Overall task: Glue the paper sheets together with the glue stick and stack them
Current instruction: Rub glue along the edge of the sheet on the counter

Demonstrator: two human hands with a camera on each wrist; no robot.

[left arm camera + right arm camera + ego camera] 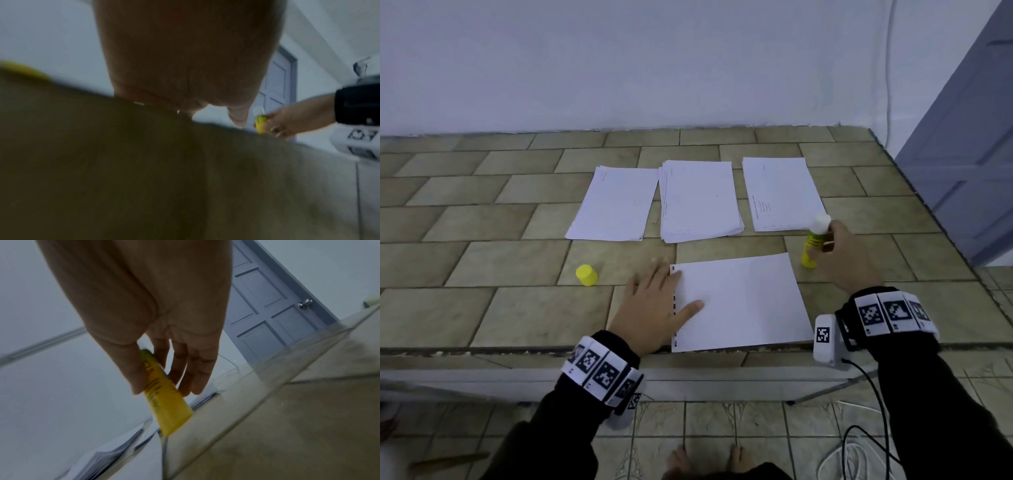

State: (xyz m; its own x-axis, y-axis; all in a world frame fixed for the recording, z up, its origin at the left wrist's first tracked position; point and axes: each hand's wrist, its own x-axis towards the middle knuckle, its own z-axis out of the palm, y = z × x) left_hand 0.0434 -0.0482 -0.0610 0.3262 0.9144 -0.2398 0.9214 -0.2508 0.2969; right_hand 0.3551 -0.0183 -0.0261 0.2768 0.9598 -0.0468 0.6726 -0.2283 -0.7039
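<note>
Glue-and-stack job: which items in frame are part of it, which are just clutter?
Job:
- glue stick, uncapped, held by right hand
- yellow cap, off, on the tiles
- front sheet, pressed flat by left hand
- three paper piles behind: left pile, middle pile, right pile

Lying about:
- cable on the floor
- door

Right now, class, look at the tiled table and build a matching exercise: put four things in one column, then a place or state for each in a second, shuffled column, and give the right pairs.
Things
1. small yellow cylindrical cap
2. uncapped yellow glue stick
3. single white paper sheet at the near edge
4. thick white paper stack

Places or states
A. middle of the far row of three
B. pressed flat under the left hand
C. gripped by the right hand
D. alone on the tiles, left of the left hand

Pairs: 1-D, 2-C, 3-B, 4-A
</note>
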